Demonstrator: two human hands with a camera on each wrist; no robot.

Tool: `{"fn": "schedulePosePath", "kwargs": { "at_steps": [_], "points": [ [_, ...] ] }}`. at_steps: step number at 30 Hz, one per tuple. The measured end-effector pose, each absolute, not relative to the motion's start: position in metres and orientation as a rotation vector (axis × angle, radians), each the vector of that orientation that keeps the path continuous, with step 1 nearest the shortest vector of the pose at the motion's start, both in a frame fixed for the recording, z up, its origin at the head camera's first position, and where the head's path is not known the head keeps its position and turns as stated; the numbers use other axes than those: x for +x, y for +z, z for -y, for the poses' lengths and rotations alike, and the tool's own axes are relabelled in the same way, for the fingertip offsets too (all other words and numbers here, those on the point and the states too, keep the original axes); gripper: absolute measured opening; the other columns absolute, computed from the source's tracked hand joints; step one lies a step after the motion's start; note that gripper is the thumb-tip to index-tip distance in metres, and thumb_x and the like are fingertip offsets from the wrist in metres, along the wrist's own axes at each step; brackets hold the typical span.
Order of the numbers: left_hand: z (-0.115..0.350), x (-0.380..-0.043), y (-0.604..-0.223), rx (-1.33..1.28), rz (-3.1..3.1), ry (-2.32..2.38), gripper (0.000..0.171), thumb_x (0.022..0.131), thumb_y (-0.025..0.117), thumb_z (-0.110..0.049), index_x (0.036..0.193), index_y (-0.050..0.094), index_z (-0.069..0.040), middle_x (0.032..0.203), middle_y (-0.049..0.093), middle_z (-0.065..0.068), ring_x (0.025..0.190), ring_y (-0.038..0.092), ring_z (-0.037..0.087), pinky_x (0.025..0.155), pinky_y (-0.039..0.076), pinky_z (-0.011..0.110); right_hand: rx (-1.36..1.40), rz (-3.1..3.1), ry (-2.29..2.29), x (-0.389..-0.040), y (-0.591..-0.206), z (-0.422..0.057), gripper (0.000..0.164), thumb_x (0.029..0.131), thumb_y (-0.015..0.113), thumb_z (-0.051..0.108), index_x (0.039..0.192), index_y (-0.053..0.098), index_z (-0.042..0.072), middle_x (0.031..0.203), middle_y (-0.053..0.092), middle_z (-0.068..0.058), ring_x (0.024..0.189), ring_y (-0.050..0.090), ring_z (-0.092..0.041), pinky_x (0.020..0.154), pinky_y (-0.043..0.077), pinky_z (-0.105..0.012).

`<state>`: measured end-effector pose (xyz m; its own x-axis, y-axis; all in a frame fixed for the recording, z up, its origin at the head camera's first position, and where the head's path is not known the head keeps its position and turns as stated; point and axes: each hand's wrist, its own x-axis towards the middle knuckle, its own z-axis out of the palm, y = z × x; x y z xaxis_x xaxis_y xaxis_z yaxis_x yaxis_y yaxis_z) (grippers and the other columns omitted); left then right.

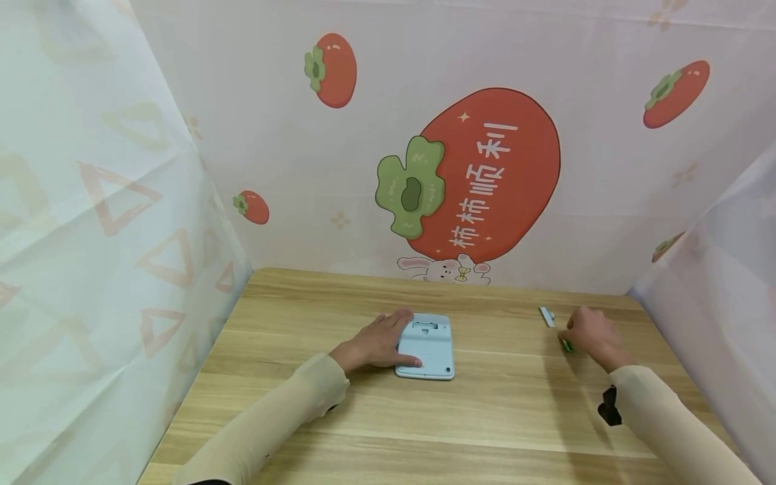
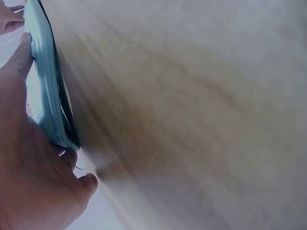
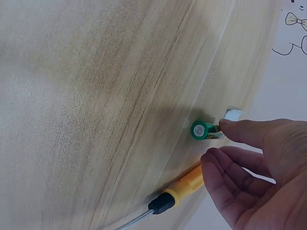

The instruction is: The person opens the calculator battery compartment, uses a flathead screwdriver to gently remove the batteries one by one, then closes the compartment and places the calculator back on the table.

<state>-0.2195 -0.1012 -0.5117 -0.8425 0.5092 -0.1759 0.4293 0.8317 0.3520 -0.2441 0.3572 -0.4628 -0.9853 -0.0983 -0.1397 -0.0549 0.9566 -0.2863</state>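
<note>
A light-blue calculator (image 1: 427, 350) lies back side up on the wooden table, its battery compartment (image 1: 426, 327) uncovered near the far edge. My left hand (image 1: 380, 340) holds it from the left, the thumb across its back and the fingers at the far-left edge; the left wrist view shows the calculator's side (image 2: 48, 86) close to that hand. Farther right, my right hand (image 1: 594, 335) pinches a green battery (image 3: 204, 130) low over the table, with the index finger mostly hidden. Just beyond that hand lies a small light-blue battery cover (image 1: 547, 316).
A screwdriver with an orange handle (image 3: 188, 183) lies on the table near the right hand in the right wrist view. The wooden tabletop (image 1: 497, 417) ends at a printed back sheet (image 1: 291, 155), with pale sheets on both sides.
</note>
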Motion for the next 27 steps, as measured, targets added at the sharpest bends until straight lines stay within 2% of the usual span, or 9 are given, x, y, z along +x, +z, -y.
{"fn": "schedulePosePath", "kwargs": {
  "at_steps": [9, 18, 27],
  "points": [
    [0.1008, -0.2205, -0.5132, 0.718, -2.754, 0.440, 0.111, 0.089, 0.067, -0.075, 0.170, 0.021, -0.013, 0.176, 0.023, 0.006, 0.162, 0.023, 0.022, 0.132, 0.019, 0.048, -0.128, -2.961, -0.436, -0.2469, -0.4680, -0.3587, 0.055, 0.092, 0.074, 0.013, 0.056, 0.033, 0.024, 0.056, 0.020, 0.010, 0.055, 0.018, -0.008, 0.052, 0.019, -0.025],
    [0.1005, -0.2206, -0.5134, 0.720, -2.751, 0.434, 0.111, 0.090, 0.067, -0.074, 0.170, 0.020, -0.013, 0.176, 0.022, 0.006, 0.162, 0.022, 0.022, 0.133, 0.018, 0.048, -0.118, -2.934, -0.424, -0.2477, -0.4690, -0.3564, 0.051, 0.094, 0.075, 0.015, 0.054, 0.044, 0.022, 0.054, 0.027, 0.010, 0.054, 0.024, -0.008, 0.051, 0.024, -0.027],
    [0.1000, -0.2208, -0.5137, 0.718, -2.748, 0.431, 0.110, 0.091, 0.068, -0.072, 0.170, 0.020, -0.012, 0.176, 0.021, 0.007, 0.162, 0.022, 0.023, 0.132, 0.018, 0.048, -0.112, -2.913, -0.408, -0.2485, -0.4666, -0.3561, 0.033, 0.094, 0.075, 0.016, 0.063, 0.066, 0.011, 0.057, 0.049, 0.006, 0.056, 0.037, -0.012, 0.052, 0.031, -0.029]
  ]
}}
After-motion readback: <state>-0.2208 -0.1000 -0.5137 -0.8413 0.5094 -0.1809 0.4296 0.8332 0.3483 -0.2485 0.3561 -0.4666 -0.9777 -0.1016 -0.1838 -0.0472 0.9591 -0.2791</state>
